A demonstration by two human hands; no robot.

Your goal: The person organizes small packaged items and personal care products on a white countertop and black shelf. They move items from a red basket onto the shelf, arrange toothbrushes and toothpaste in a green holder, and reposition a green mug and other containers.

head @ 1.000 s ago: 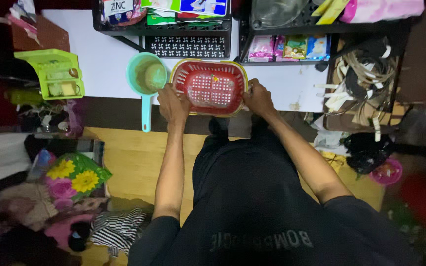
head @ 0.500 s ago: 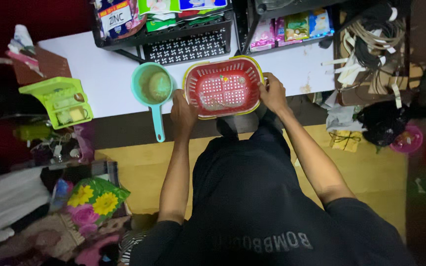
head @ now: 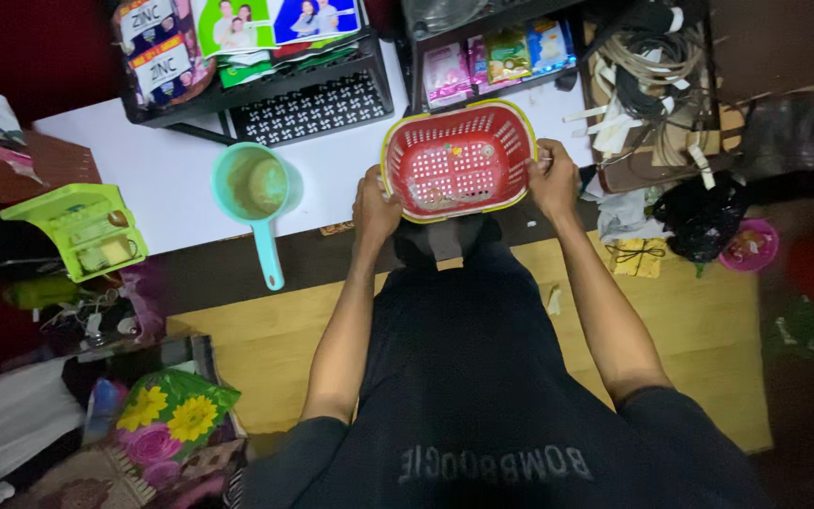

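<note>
Firmly, my left hand point(head: 375, 209) gripped the left rim of the red basket point(head: 457, 160), fingers curled over its yellow-trimmed edge, while my right hand point(head: 554, 176) clasped the right rim in the same way, so the basket was grasped from both sides. It sat over the front edge of the white worktop point(head: 171, 179), its near side just overhanging that edge, tilted slightly toward me. Through its slotted bottom I saw a few small bits lying inside, too small to tell what they were. Just to the left of the basket, well inside the front edge, stood a teal scoop point(head: 256, 188) with murky liquid in its bowl, its long handle reaching past the front edge of the worktop. Toward the back edge lay a black rack point(head: 308, 99) with a patterned front, holding packets and printed sheets, and beside it a second rack with small coloured sachets point(head: 501, 57). At the worktop's far left end a lime green tray point(head: 82, 231) sat tilted near the corner. At the right end I saw a tangle of beige cords point(head: 652, 71). Below, beyond the worktop, lay the yellow floor point(head: 699, 320), a pink bowl point(head: 749, 245) at right, and a flowered bag point(head: 167, 415) at lower left.
</note>
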